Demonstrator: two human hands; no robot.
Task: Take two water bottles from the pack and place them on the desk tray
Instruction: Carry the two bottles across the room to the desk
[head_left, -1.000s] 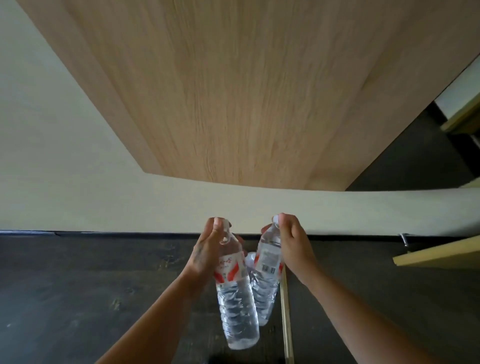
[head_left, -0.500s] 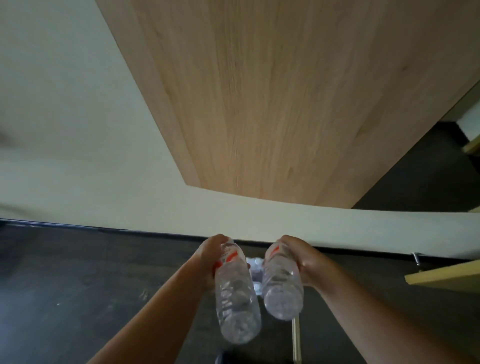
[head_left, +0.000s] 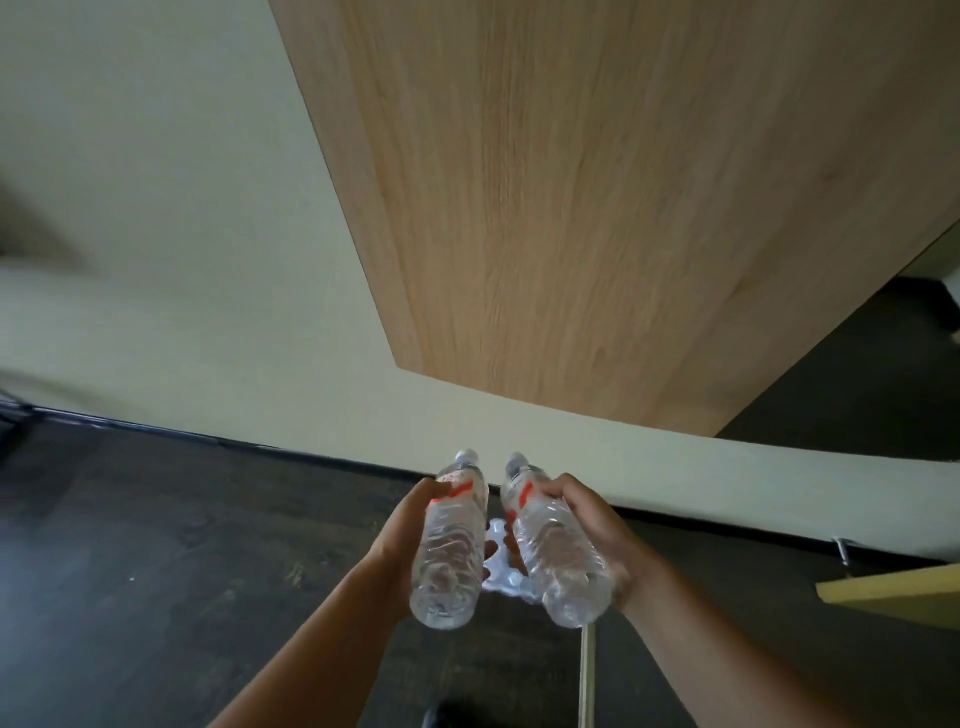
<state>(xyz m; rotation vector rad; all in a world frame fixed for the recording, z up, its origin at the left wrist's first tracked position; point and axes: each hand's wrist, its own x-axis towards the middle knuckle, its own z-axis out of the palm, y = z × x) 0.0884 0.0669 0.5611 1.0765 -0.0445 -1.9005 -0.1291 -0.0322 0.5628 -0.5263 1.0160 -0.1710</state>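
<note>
Holding, left hand: the left hand is wrapped around a clear ribbed plastic water bottle with a red-and-white label; the thumb lies across the label band and the fingertips show past the bottle's inner side.
Holding, right hand: the right hand is closed from the outer side on a second clear ribbed plastic water bottle with a red-and-white label, knuckles uppermost.
Bottle attitude: both bottles are tilted, with the caps pointing away toward the wall and the round bases toward the camera; they lie side by side, close together, with a narrow gap between them.
Bottle location: both are carried in the air above the floor, each in its own hand.
Pack: a shrink-wrapped pack of bottles with white caps shows in the gap between and below the two hands; most of it is hidden.
Floor: dark, mottled flooring spreads under the forearms, and a thin pale strip runs along it below the right-hand bottle.
Wall: a cream wall with a black skirting line meets the floor beyond the bottles.
Panel: a large light-oak wooden panel fills the upper right.
Right margin: a pale yellowish wooden edge juts in from the right.
Desk tray: cannot be made out in this view.
</note>
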